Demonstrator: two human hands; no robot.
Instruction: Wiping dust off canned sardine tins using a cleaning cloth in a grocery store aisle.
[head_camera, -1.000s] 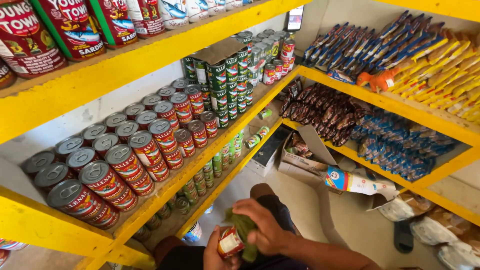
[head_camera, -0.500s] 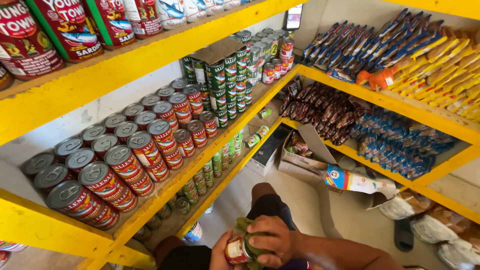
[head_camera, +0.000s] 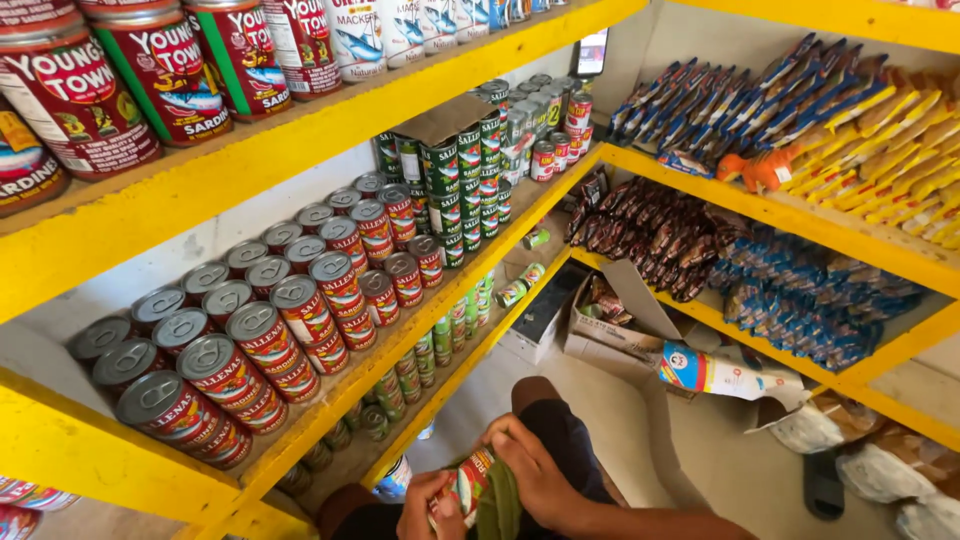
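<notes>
Hands are meeting low over the lap, the left hand cupping a small red can in a closed grip while the right hand is pressing a green cloth against it, beside the yellow shelf of stacked cans.

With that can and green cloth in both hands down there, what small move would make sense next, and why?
Probably turn the can a little in the left hand and rub the next patch. The right hand presses the green cloth against its side, so only that part seems covered, and the far side is hidden.
</notes>
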